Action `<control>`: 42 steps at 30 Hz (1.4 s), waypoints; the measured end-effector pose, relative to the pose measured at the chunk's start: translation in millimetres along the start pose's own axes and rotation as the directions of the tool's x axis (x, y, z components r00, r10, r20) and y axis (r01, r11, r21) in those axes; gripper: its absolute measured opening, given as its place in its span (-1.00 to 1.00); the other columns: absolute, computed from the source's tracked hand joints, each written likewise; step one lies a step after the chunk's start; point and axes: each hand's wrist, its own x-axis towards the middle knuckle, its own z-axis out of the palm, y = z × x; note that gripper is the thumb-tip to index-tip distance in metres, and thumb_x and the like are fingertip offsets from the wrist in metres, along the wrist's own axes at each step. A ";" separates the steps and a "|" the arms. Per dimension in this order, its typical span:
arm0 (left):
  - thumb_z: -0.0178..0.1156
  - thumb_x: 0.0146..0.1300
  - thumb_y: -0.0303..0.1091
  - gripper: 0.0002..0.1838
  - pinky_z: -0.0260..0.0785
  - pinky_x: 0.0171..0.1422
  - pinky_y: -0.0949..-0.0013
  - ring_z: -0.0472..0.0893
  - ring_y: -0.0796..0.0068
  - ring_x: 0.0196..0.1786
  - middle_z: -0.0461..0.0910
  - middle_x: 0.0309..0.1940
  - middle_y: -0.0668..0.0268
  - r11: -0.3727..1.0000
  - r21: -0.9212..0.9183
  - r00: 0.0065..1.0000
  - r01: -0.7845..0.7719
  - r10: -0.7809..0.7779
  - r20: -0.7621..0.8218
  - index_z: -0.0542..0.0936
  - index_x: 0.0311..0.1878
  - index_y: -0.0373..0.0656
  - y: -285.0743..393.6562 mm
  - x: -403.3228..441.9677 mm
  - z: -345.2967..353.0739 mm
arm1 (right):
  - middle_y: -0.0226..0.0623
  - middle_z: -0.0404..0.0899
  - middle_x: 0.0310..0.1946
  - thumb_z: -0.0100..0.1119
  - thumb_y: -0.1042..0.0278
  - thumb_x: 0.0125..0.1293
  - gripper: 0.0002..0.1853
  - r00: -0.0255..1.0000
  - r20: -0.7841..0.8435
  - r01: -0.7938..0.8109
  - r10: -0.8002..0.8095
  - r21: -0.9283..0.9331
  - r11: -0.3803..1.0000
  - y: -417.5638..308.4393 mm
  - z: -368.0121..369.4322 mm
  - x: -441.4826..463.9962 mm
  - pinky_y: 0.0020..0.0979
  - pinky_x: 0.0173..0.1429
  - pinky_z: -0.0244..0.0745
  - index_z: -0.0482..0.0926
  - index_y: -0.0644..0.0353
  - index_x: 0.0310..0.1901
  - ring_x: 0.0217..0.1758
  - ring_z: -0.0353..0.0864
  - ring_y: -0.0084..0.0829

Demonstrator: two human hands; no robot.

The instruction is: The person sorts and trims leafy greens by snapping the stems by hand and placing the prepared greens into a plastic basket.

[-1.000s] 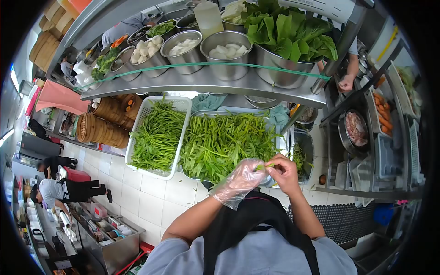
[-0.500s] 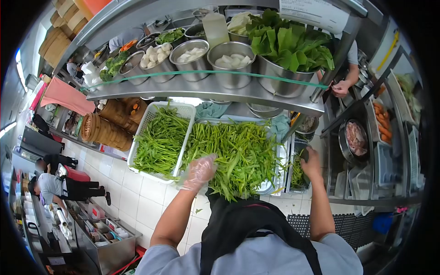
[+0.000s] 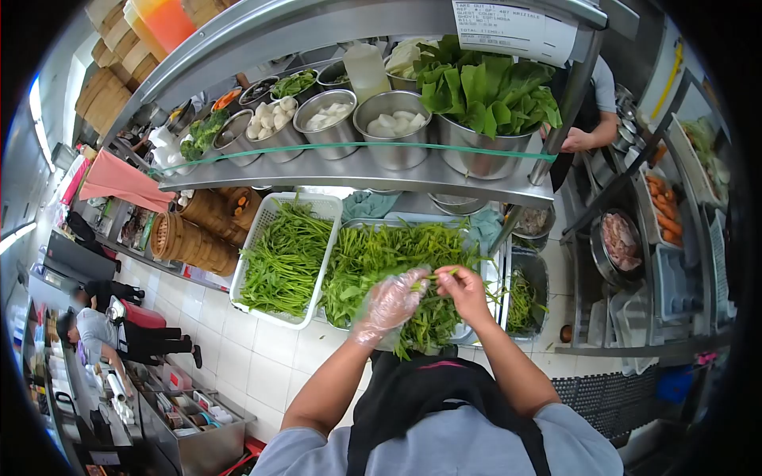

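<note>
Pinched tight, the grip of the bare right hand [image 3: 464, 293] holds a thin green stem [image 3: 433, 277], and the gloved left hand [image 3: 397, 300] appears closed on it too, though blurred plastic hides its fingertips. The stem sits above the heap of leafy greens [image 3: 417, 242], to the right of the white basket [image 3: 325, 258]. Loose plastic could slip on the stem or catch between the fingers; a hard tug could tear it. Sprigs spilling toward the apron [image 3: 448, 389] could fall if a forearm brushes them
</note>
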 end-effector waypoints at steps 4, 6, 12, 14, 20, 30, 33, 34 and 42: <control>0.24 0.36 -0.02 -0.40 0.45 0.32 -0.03 0.65 -0.12 0.16 0.67 0.10 -0.08 0.923 0.253 0.941 0.289 -0.322 0.101 0.49 0.41 0.00 -55.3 -9.5 -8.3 | -0.36 0.64 -0.29 0.16 0.25 0.55 -0.77 0.982 -0.178 -0.020 0.064 0.242 0.970 -6.3 -35.7 -2.9 -0.49 -0.21 0.55 0.63 0.24 0.02 -0.35 0.60 -0.58; 0.24 0.35 -0.01 -0.36 0.40 0.39 -0.02 0.61 -0.14 0.23 0.63 0.17 -0.12 0.919 0.254 0.925 0.301 -0.346 0.156 0.46 0.45 -0.01 -91.5 -21.4 -17.0 | -0.35 0.63 -0.26 0.15 0.22 0.55 -0.75 0.975 -0.193 -0.026 0.109 0.386 0.922 -19.1 -55.8 -10.3 -0.47 -0.21 0.56 0.61 0.24 0.04 -0.35 0.61 -0.56; 0.25 0.34 -0.15 -0.54 0.47 0.27 0.06 0.66 -0.10 0.13 0.68 0.07 -0.11 0.954 0.026 0.954 0.300 -0.299 -0.028 0.62 0.25 -0.14 -82.0 -15.0 -59.6 | -0.36 0.60 -0.30 0.15 0.21 0.54 -0.75 0.923 -0.377 0.075 0.071 0.359 0.930 -48.2 -108.2 -33.7 -0.48 -0.19 0.52 0.59 0.22 0.02 -0.34 0.55 -0.54; 0.25 0.34 -0.15 -0.57 0.48 0.24 0.05 0.67 -0.10 0.10 0.69 0.04 -0.11 0.947 0.059 0.945 0.315 -0.307 -0.115 0.65 0.20 -0.15 -77.2 -10.4 -73.4 | -0.37 0.60 -0.30 0.17 0.24 0.54 -0.78 0.888 -0.459 0.170 -0.035 0.255 0.952 -46.7 -139.6 -40.0 -0.50 -0.21 0.52 0.61 0.21 0.01 -0.34 0.55 -0.56; 0.27 0.29 0.13 -0.42 0.49 0.26 0.03 0.67 -0.11 0.12 0.71 0.03 -0.05 0.815 0.270 0.855 0.513 -0.514 -0.074 0.70 0.09 -0.21 -91.5 -0.5 -27.1 | -0.28 0.67 -0.16 0.18 0.30 0.49 -0.69 0.795 -0.597 -0.133 0.105 -0.003 0.991 50.9 -253.1 -47.7 -0.49 -0.15 0.57 0.60 0.24 0.17 -0.24 0.62 -0.58; 0.25 0.29 0.09 -0.42 0.50 0.27 0.03 0.66 -0.06 0.16 0.68 0.06 -0.08 0.824 0.303 0.876 0.479 -0.473 -0.098 0.68 0.12 -0.24 -45.9 3.8 -23.0 | -0.25 0.69 -0.05 0.23 0.42 0.43 -0.76 0.981 -0.186 -0.016 -0.062 -0.394 0.919 43.4 -110.0 4.8 -0.42 0.06 0.57 0.66 0.19 0.09 -0.02 0.67 -0.41; 0.27 0.27 0.09 -0.42 0.50 0.25 0.04 0.66 -0.07 0.15 0.68 0.07 -0.09 0.713 0.449 0.791 0.539 -0.611 0.021 0.69 0.12 -0.23 -48.3 12.9 -24.5 | -0.25 0.70 -0.02 0.23 0.36 0.44 -0.76 0.996 -0.007 0.077 -0.088 -0.412 0.908 12.9 -57.0 30.1 -0.38 0.05 0.57 0.68 0.19 0.07 -0.02 0.68 -0.41; 0.28 0.27 0.09 -0.41 0.50 0.26 0.04 0.66 -0.08 0.14 0.67 0.07 -0.11 0.732 0.427 0.797 0.531 -0.602 0.041 0.68 0.12 -0.24 -58.0 11.2 -19.3 | -0.24 0.70 -0.02 0.23 0.34 0.45 -0.76 0.995 0.034 0.097 -0.091 -0.391 0.915 5.5 -42.3 36.1 -0.38 0.05 0.57 0.68 0.19 0.07 -0.04 0.68 -0.41; 0.37 0.19 0.13 -0.29 0.50 0.23 0.06 0.68 -0.16 0.05 0.70 -0.05 -0.18 0.922 0.233 0.950 0.311 -0.312 -0.034 0.65 0.11 -0.40 -14.8 -3.4 -16.4 | -0.20 0.73 -0.25 0.35 0.15 0.35 -0.71 0.994 0.109 0.043 0.015 -0.504 0.862 -1.9 21.2 62.5 -0.36 -0.05 0.57 0.71 0.22 -0.09 -0.18 0.71 -0.38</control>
